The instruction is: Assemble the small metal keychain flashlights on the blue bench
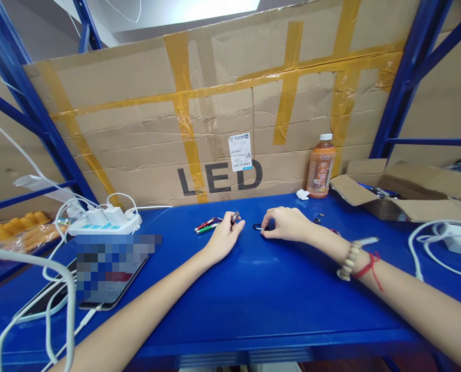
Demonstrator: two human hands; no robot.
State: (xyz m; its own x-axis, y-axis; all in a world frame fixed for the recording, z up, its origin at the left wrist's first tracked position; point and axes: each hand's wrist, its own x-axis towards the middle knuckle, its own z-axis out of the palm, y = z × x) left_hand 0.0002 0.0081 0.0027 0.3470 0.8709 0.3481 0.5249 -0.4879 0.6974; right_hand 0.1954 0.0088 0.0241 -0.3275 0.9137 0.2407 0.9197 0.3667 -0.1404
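My left hand (224, 237) rests on the blue table (253, 294) with its fingers closed round a small silver pen-like light (235, 216), tip pointing up. My right hand (286, 225) lies a little to the right and pinches a small black clip ring (258, 227) against the tabletop. The two hands are a short gap apart. Just left of my left hand lie a few slim coloured pen lights (208, 225). My right wrist wears a bead bracelet (349, 260) and a red string.
A white power strip (104, 223) with chargers and cables sits at left, a phone (110, 281) in front of it. An orange drink bottle (320, 166) stands at back right beside an open cardboard box (404, 199). A taped cardboard wall marked LED backs the table. Small parts (318, 219) lie near the box.
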